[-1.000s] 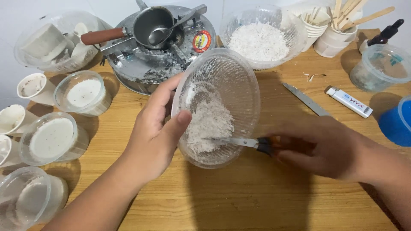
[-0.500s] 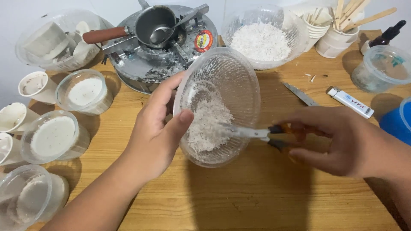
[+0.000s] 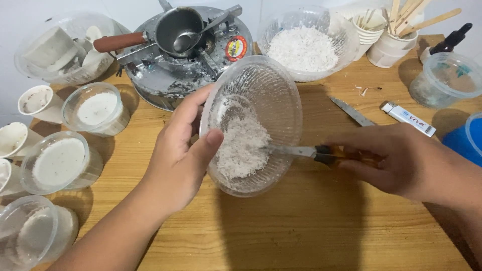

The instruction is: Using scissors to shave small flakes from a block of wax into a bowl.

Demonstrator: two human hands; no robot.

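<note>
Over the wooden bench (image 3: 311,236), the left hand (image 3: 175,155) has its grip clamped on the rim of one tilted clear plastic bowl (image 3: 253,123) of white flakes (image 3: 241,145). The right hand (image 3: 396,160) grips one knife (image 3: 301,150), blade in the flakes.

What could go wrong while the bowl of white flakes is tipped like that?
The left hand holds the clear plastic bowl tilted on its side, so the white flakes could slide out onto the wooden table. The right hand pokes a knife into the flakes close to the left thumb, so a slip might nick it or pierce the thin plastic.
</note>
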